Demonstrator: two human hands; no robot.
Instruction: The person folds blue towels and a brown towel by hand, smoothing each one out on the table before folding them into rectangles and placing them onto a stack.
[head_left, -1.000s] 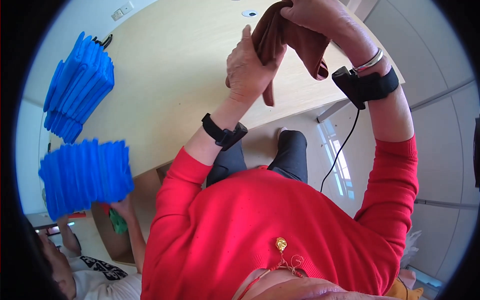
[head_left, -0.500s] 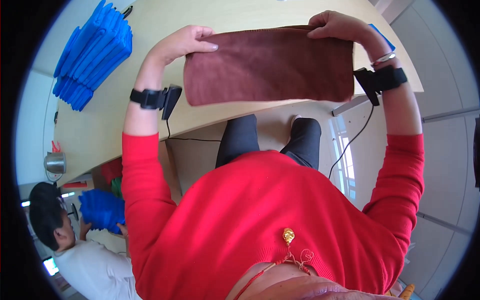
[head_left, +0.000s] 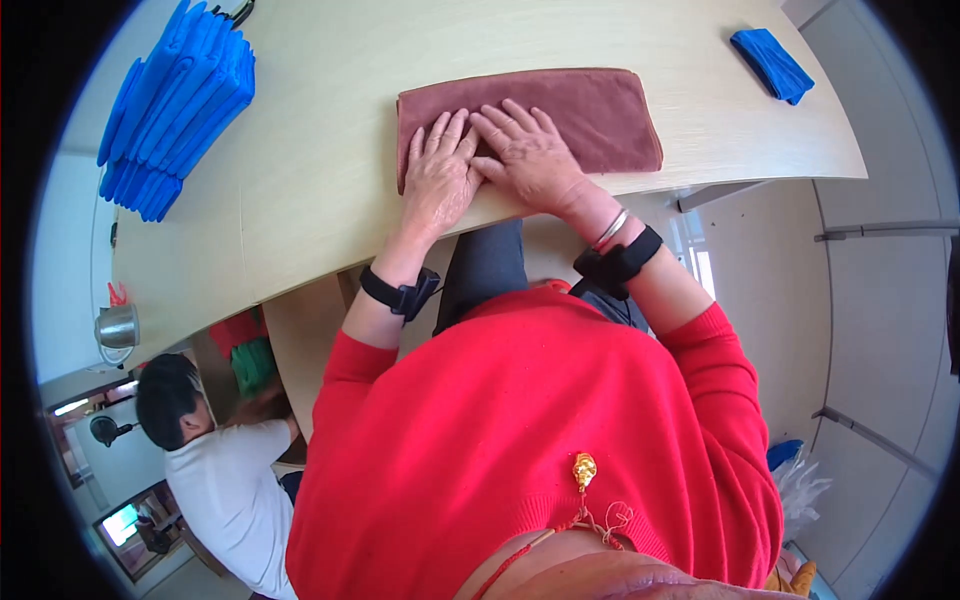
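A folded brown cloth (head_left: 600, 110) lies flat on the pale wooden table (head_left: 330, 170), close to its near edge. My left hand (head_left: 440, 170) rests palm down on the cloth's left part, fingers stretched out. Right beside it, my right hand (head_left: 530, 155) presses flat on the cloth with its fingers spread, the thumb touching my left hand. Neither hand grips anything. Both wrists carry black strapped devices.
A tall stack of folded blue cloths (head_left: 180, 110) stands at the table's left. One small folded blue cloth (head_left: 772, 66) lies at the far right. Lower left, a person in a white shirt (head_left: 225, 490) reaches toward a shelf with green cloth (head_left: 253, 365). A metal cup (head_left: 117, 327) is nearby.
The brown cloth, held up between both hands before, now lies on the table. My hands let go of its edge and came together on top. The other person's blue bundle is out of sight.
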